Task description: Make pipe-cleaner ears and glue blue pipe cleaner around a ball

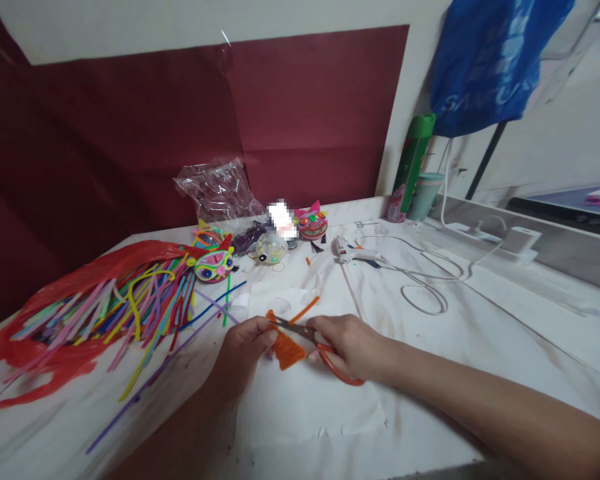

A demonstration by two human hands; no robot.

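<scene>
My left hand (253, 339) pinches an orange fuzzy piece (288, 351), fan-shaped and seemingly made of pipe cleaner. Scissors with orange handles (347, 377) are in my right hand (347, 343), fingers wrapped round the grips. Their dark blades point left and meet the upper part of the orange piece by my left fingertips. Whether the blades are fully closed cannot be made out. A loose orange pipe cleaner (305, 310) lies just beyond the blades. Beneath both hands is a white paper sheet (310, 413) on the marbled table.
Many coloured pipe cleaners (130, 300) spill from a red plastic bag (95, 267) at left. Colourful mask-like crafts (215, 263) and a clear plastic bag (217, 190) stand at the back. A glue gun (355, 253) with a looping white cable (425, 310) lies right, near a green spray can (410, 167).
</scene>
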